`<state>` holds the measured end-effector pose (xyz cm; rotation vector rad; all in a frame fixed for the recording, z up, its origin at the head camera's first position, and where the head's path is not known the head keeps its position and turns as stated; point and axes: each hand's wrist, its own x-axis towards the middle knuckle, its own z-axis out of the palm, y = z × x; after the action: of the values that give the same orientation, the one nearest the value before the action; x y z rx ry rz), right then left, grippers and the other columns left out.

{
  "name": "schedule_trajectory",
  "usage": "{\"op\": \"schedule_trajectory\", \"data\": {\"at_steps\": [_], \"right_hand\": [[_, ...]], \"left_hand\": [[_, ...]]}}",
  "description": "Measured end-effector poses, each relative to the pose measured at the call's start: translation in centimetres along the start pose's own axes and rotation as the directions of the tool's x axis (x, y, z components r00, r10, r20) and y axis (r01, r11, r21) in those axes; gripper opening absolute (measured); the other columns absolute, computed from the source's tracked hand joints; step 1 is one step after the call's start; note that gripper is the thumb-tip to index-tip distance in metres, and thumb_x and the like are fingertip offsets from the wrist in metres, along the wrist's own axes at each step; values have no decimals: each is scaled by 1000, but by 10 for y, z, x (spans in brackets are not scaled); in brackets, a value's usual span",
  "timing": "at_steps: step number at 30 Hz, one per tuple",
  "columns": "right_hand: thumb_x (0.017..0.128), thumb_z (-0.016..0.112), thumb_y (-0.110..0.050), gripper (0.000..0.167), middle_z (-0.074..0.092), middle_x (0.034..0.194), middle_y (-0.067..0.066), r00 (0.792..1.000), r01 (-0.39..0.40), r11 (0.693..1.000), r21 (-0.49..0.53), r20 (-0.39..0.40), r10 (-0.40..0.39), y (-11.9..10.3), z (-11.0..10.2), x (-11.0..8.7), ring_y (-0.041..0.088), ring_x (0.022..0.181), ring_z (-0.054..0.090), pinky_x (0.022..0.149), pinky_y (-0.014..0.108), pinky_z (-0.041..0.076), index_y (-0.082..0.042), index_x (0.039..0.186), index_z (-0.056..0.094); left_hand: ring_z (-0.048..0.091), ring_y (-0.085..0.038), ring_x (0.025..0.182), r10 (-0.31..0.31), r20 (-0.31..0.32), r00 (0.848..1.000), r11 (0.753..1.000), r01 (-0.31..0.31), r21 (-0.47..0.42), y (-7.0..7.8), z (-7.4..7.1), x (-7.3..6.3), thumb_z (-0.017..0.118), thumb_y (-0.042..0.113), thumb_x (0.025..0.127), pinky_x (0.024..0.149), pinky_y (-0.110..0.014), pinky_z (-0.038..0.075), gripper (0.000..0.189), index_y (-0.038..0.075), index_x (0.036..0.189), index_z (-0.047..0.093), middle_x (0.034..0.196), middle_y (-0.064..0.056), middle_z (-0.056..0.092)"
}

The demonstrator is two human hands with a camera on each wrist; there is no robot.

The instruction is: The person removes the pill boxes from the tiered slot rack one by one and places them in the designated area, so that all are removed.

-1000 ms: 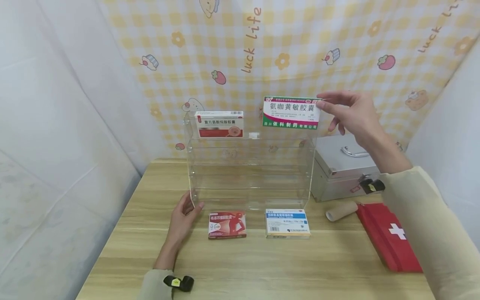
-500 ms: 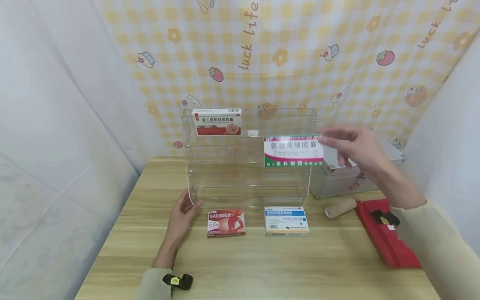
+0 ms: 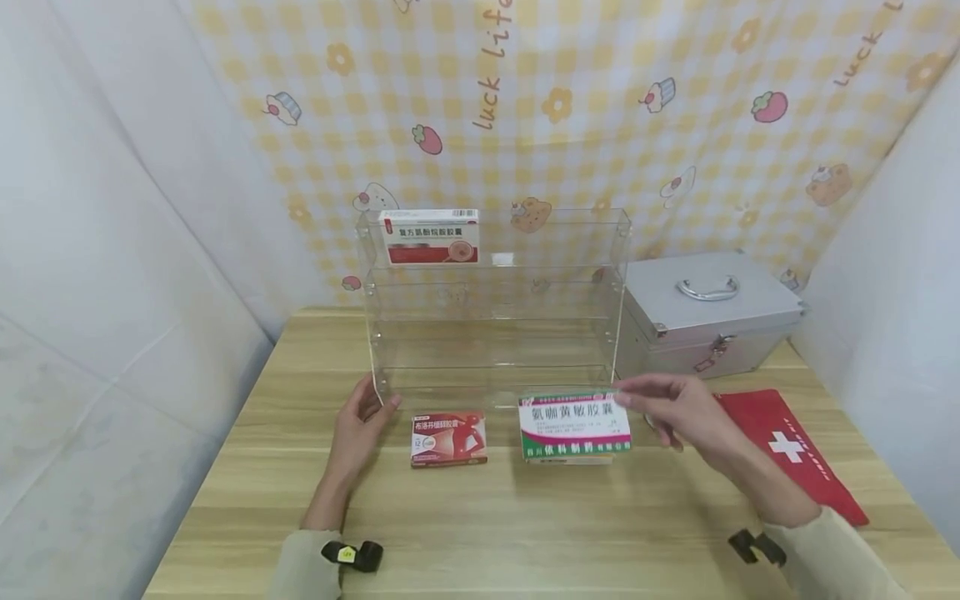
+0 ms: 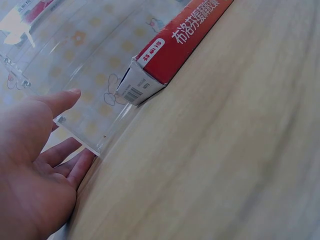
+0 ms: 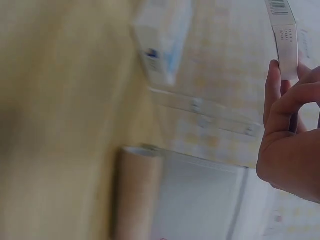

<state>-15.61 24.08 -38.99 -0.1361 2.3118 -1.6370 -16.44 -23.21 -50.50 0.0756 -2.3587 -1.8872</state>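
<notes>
My right hand (image 3: 690, 417) pinches a white, green and pink medicine box (image 3: 576, 425) by its right end. In the head view this box hides most of a blue-and-white medicine box (image 5: 162, 40) on the table; the right wrist view shows the two apart. At the lower left corner of a clear acrylic display rack (image 3: 495, 364), my left hand (image 3: 360, 429) holds the side panel, thumb in front and fingers behind. A red medicine box (image 3: 448, 439) lies just in front of the rack. Another white-and-red medicine box (image 3: 432, 240) stands on the top tier, left side.
A silver metal case (image 3: 712, 308) with a handle stands right of the rack. The cardboard tube (image 5: 137, 195) lies near it, mostly hidden in the head view. A red first-aid pouch (image 3: 795, 450) lies at the right. Behind hangs a yellow checked cloth (image 3: 555, 158).
My right hand has lowered the green-and-pink medicine box from the rack's top tier to just above the table, before the blue-and-white one. The left hand stays at the rack.
</notes>
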Motion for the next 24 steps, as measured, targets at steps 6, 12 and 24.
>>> {"op": "schedule_trajectory", "data": {"at_steps": [6,12,24], "right_hand": [[88,75,-32,43,69,97,17,997,-73,997,27,34,72,35,16,-12,13,42,45,33,25,38,-6,122,68],[87,75,-33,43,58,63,16,987,-149,988,43,61,147,56,25,-23,13,40,44,34,22,36,-6,120,68],[90,73,-30,38,71,108,12,984,-144,990,13,106,141,74,25,-32,11,40,46,34,19,37,-5,119,69]], "left_hand": [[52,-25,123,7,6,1000,1000,-7,-8,1,0,1,69,31,92,99,-30,47,67,23,151,38,146,-9,47],[53,-25,121,12,-2,1000,1000,-13,-24,1,-1,2,70,28,92,97,-24,47,67,20,151,38,144,-10,48],[53,-25,122,1,1,1000,1000,-1,-18,0,-1,2,70,32,92,100,-30,47,66,27,150,39,145,-10,47]]}}
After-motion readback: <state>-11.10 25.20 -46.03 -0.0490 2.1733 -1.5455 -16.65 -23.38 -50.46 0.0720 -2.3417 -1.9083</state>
